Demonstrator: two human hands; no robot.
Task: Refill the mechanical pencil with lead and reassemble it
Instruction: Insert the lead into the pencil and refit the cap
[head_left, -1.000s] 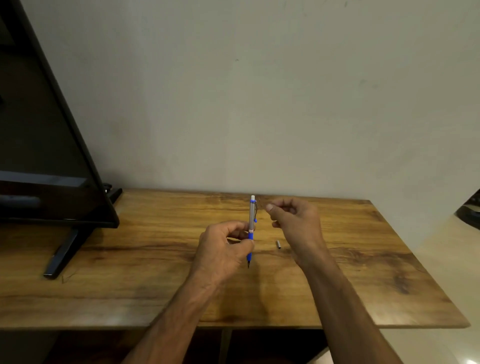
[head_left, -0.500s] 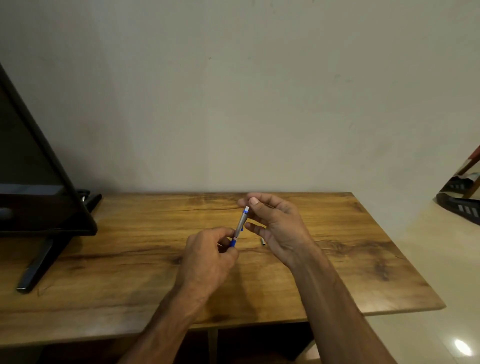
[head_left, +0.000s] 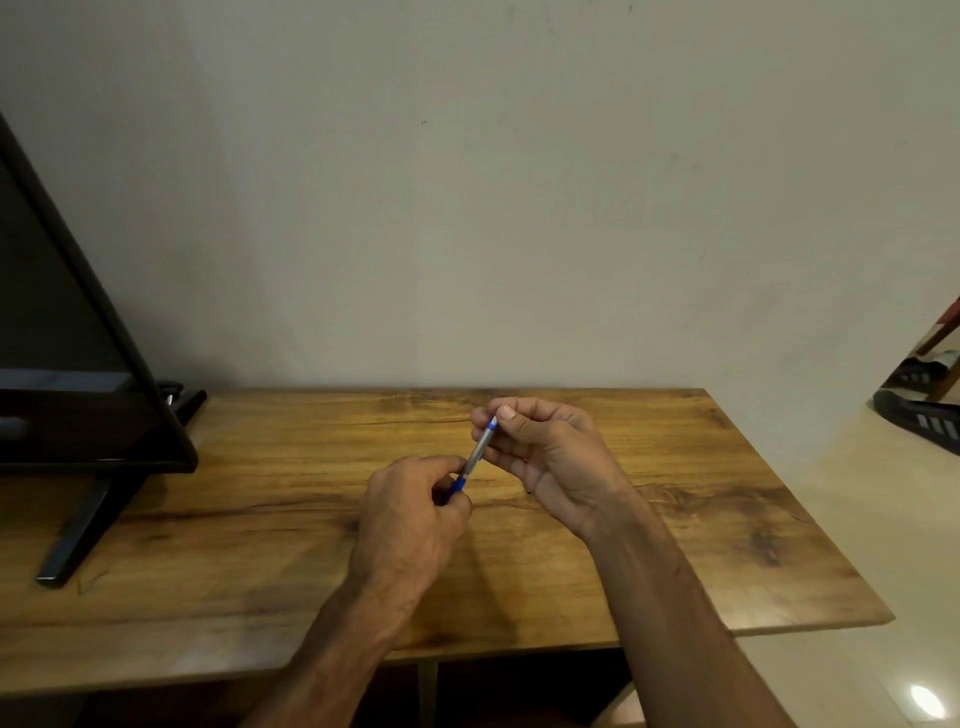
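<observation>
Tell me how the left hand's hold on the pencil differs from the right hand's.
The left hand closes around the blue lower end of the pencil, knuckles toward the camera; the right hand pinches the top end between thumb and fingertips, palm showing. The left hand sits lower and nearer, the right higher and farther. Both hold the same tilted pencil above the table.

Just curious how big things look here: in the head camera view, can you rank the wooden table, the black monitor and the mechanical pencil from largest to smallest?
1. Wooden table, largest.
2. Black monitor, cut off by the frame, so its full size is unsure.
3. Mechanical pencil, smallest, held between left hand and right hand.
</observation>
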